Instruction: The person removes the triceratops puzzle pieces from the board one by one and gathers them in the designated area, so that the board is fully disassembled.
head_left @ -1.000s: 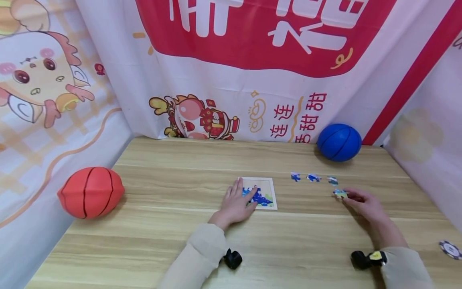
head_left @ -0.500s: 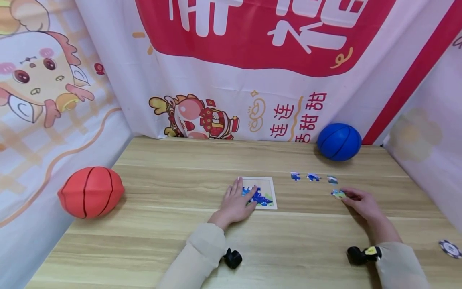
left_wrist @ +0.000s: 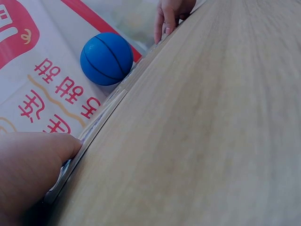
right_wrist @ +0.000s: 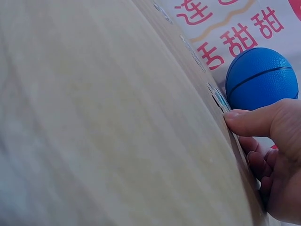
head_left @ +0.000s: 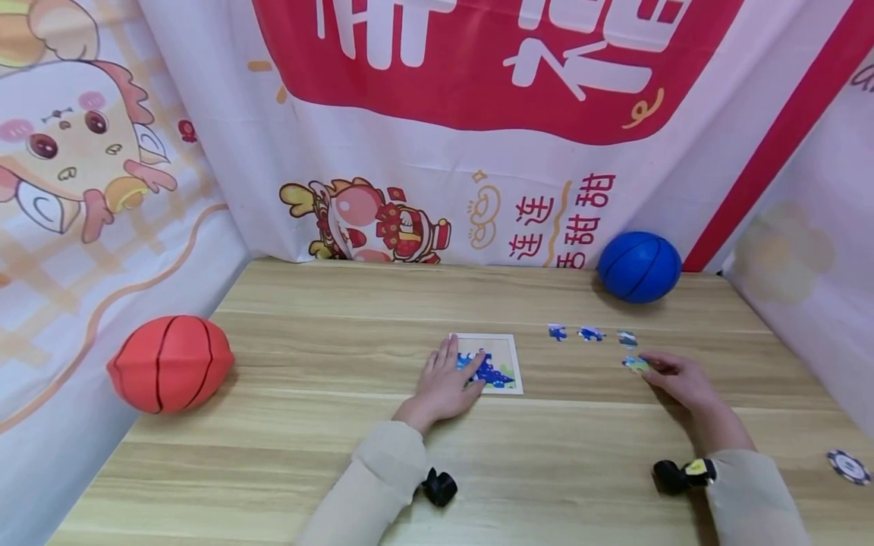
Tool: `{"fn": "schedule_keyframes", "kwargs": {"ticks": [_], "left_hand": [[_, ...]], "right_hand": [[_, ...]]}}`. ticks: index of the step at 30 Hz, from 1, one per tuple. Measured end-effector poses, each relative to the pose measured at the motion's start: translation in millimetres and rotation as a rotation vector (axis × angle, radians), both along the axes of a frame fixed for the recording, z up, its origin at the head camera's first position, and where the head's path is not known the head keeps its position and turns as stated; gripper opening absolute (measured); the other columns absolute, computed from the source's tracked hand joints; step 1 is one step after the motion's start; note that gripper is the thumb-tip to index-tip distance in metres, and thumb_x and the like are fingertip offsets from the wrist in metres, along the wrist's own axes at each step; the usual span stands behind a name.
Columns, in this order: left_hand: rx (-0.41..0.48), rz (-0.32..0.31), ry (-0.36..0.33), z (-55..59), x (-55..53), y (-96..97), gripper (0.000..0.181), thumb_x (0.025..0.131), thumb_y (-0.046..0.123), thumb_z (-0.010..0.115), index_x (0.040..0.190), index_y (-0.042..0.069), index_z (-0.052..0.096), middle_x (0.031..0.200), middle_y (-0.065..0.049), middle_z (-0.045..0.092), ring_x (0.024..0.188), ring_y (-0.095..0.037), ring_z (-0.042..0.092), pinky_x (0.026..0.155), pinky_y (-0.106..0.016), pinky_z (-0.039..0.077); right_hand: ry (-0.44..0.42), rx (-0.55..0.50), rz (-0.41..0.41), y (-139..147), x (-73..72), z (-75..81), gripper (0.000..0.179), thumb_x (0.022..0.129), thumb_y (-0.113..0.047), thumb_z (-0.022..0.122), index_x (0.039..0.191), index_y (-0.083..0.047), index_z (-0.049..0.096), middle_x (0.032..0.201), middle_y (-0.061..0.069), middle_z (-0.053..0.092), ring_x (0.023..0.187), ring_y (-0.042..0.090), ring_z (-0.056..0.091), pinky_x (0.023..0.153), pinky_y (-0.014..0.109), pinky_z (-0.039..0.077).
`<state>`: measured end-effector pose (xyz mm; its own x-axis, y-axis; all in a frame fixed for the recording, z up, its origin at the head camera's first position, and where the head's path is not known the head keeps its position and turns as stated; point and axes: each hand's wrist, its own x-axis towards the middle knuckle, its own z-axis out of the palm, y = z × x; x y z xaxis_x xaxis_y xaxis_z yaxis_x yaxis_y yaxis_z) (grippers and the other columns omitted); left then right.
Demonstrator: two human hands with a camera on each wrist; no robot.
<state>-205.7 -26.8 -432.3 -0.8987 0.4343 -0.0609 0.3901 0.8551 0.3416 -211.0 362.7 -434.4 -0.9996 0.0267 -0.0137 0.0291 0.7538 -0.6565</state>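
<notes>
Four loose pieces point(head_left: 590, 334) sit right of the puzzle tray point(head_left: 501, 347) in the head view. Three make a rough row; the fourth, the held piece point(head_left: 633, 365), is just below the row's right end. Right hand point(head_left: 686, 383) has thumb and fingertips pinched on its right edge. Left hand point(head_left: 447, 383) lies flat over the tray's left side, fingers straight, thumb spread out across the partly filled picture point(head_left: 493, 374), mostly blue with some green. Bare backing shows above that. Tray is white-framed, flat on the wood-grain table point(head_left: 328, 326). Blue ball point(head_left: 639, 267) at the back right, behind the loose pieces; red ball point(head_left: 171, 364) well off to the left, pointed at its ends. Chip point(head_left: 849, 466) at the far right edge. Printed cloth point(head_left: 423, 144) behind the table. Black wrist cameras at both cuffs.

Left wrist: very low angle. Left thumb rests on the tray edge; the other fingers of that hand are hidden. Right hand is far off at the top, fingers pointing down to the table; its piece can't be made out.

Right wrist: also edge-on. Right thumb tip is down at the table edge, other fingers curled behind it. Pieces show as thin slivers along the edge, blue ball just beyond.
</notes>
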Motion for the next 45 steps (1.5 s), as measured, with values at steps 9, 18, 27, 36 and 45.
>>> {"fn": "schedule_keyframes", "kwargs": {"ticks": [9,18,27,36,45], "left_hand": [[0.003,-0.001,0.003,-2.8,-0.5,0.2,0.051,0.090,0.046,0.030,0.137,0.028,0.021,0.140,-0.019,-0.006,0.127,-0.029,-0.008,0.100,-0.043,-0.002],[0.018,0.006,0.018,-3.0,0.5,0.7,0.052,0.090,0.045,0.030,0.137,0.026,0.022,0.140,-0.020,-0.006,0.127,-0.030,-0.007,0.100,-0.043,-0.002],[0.051,0.011,0.030,0.5,-2.0,-6.3,0.058,0.090,0.046,0.031,0.138,0.017,0.020,0.140,-0.021,-0.005,0.127,-0.032,-0.007,0.100,-0.044,0.000],[-0.021,-0.003,-0.002,1.7,-4.9,-17.7,0.056,0.089,0.050,0.029,0.138,0.023,0.021,0.142,-0.016,-0.002,0.127,-0.028,-0.006,0.099,-0.045,-0.001],[-0.043,0.001,0.009,0.5,-4.4,-17.8,0.057,0.089,0.052,0.025,0.138,0.024,0.017,0.142,-0.015,-0.003,0.128,-0.027,-0.006,0.099,-0.046,-0.002]], "right_hand": [[-0.017,-0.147,-0.019,3,8.5,6.9,0.058,0.083,-0.031,0.057,0.127,0.001,0.038,0.102,0.017,0.048,0.085,0.017,0.042,0.067,0.026,0.038],[0.065,-0.337,-0.078,-32,14.2,36.8,0.053,0.085,-0.036,0.052,0.131,-0.015,0.039,0.099,-0.005,0.048,0.085,0.006,0.043,0.068,0.023,0.039],[0.133,-0.395,0.047,-101,-5.3,37.9,0.043,0.084,-0.023,0.057,0.122,-0.004,0.047,0.093,0.007,0.052,0.082,0.014,0.046,0.068,0.021,0.040],[0.087,-0.390,0.169,-160,-15.8,23.6,0.036,0.081,-0.010,0.060,0.115,0.000,0.053,0.091,0.012,0.055,0.083,0.023,0.048,0.071,0.032,0.040],[0.066,-0.308,0.324,-201,-16.9,8.0,0.035,0.079,-0.009,0.062,0.112,0.000,0.056,0.087,0.007,0.058,0.080,0.020,0.051,0.071,0.032,0.044]]}}
